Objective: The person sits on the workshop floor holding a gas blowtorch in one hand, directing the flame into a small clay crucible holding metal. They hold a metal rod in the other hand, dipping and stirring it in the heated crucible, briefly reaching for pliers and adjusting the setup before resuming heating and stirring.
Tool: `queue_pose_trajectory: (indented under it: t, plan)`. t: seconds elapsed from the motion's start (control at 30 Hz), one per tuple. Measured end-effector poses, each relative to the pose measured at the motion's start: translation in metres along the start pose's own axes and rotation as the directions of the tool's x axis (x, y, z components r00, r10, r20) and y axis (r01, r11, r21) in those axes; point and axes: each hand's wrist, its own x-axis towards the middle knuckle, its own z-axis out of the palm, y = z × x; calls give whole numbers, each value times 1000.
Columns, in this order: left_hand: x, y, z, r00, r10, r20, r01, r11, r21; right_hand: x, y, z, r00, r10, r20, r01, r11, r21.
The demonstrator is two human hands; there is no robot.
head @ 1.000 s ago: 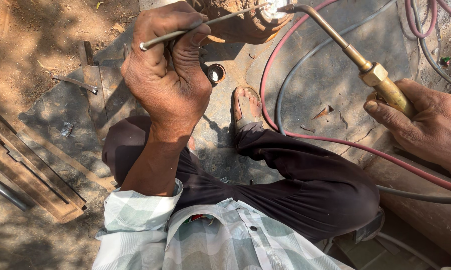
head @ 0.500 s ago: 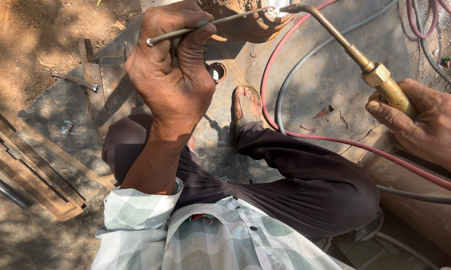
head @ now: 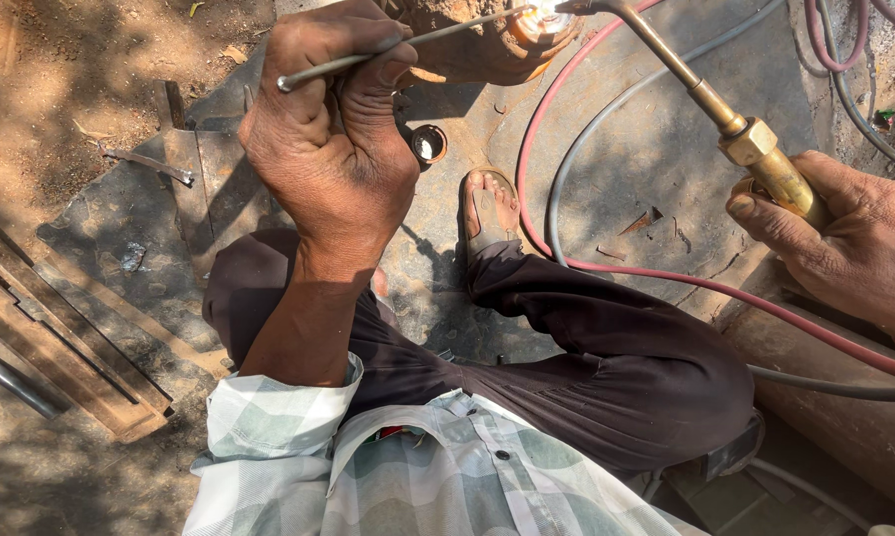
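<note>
light: harsh sun, dappled shade | glare: bright flame [head: 545, 12] at top edge | focus: sharp

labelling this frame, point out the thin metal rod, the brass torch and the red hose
thin metal rod [head: 368, 58], head view, mid shaft
brass torch [head: 755, 144], head view, brass fitting
red hose [head: 666, 278], head view, stretch crossing the ground

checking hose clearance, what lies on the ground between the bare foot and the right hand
In the head view, between the foot and the right hand lie two hoses, one red and one grey, curving over the cracked slab.
</note>
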Motion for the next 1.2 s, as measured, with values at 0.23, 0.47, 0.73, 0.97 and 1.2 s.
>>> queue_pose_trajectory:
  t: [0.23,0.47,0.73,0.97,1.2]
  plan:
    - [0,1,1,999,-39,24,40,998,-39,2,-1,-3,902,-428,-60,429,903,1]
    - [-1,2,1,999,-39,17,40,998,-45,-1,5,0,999,21,39,-30,974,223]
    - [1,1,2,1000,-7,20,8,999,-37,0,3,2,997,72,28,-73,997,36]
    - [0,2,2,999,-28,21,29,998,-51,2,1,3,996,90,24,-90,996,-5]
    - [2,3,2,1000,5,29,-5,1000,-30,-2,2,1,996,83,14,-83,996,-28]
